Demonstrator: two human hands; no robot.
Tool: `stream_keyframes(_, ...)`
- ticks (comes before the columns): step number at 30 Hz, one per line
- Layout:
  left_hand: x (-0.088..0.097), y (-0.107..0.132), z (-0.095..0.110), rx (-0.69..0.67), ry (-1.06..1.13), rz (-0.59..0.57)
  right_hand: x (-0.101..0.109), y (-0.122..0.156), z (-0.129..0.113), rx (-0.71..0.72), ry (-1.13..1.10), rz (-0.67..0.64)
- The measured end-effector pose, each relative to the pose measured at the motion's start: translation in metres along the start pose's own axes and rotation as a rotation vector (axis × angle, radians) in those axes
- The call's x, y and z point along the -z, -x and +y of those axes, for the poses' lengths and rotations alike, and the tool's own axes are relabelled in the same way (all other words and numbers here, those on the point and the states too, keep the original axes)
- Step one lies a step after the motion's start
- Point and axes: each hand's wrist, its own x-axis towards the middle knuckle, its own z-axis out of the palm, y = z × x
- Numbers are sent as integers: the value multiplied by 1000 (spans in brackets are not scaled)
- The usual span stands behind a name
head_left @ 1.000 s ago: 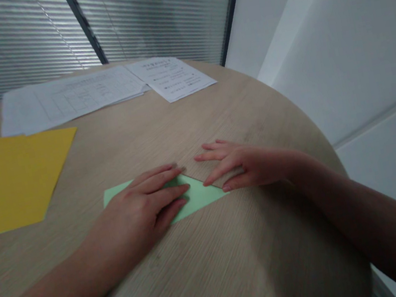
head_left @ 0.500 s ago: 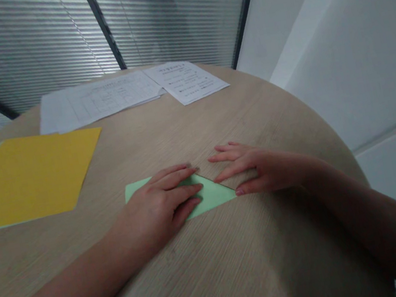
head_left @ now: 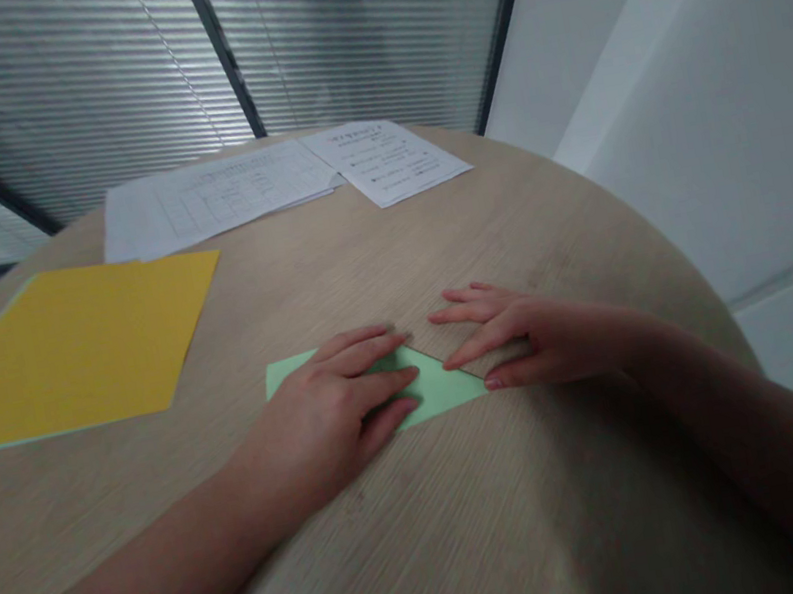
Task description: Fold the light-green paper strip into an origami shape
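A folded piece of light green paper [head_left: 446,388] lies flat on the table, with a slanted edge running down to a point at its right. My left hand [head_left: 341,397] rests flat across its middle, fingers stretched out, and covers much of it. At the paper's right tip is my right hand [head_left: 516,333], its fingers spread. The thumb and index fingertip of that hand meet the slanted edge and the pointed corner; the other fingers lie beyond the paper over the table. Neither hand grips anything.
Yellow sheets [head_left: 71,351] with a green one beneath lie at the left of the round wooden table [head_left: 439,553]. Printed white papers [head_left: 220,200] spread along the far edge. Behind stand window blinds [head_left: 354,40]; a white wall [head_left: 729,99] rises at the right.
The whole view has shifted slightly, so everything appears a little further right. Both hands keep nearly the same pose on the green paper.
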Motion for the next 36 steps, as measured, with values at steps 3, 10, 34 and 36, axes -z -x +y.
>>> stream_keyframes(3, -1, 0, -1, -11, -14, 8, 1, 0, 0, -3, 17, -13)
stream_keyframes(10, 0, 1, -1, -16, -31, 4, 0, -1, 0, -9, 10, -6)
stream_keyframes(34, -2, 2, -5, 28, -24, -1, -1, -4, 3, 30, -35, 107)
stream_keyframes(36, -2, 2, -5, 28, -29, 2, -3, -4, 3, 39, -9, 117)
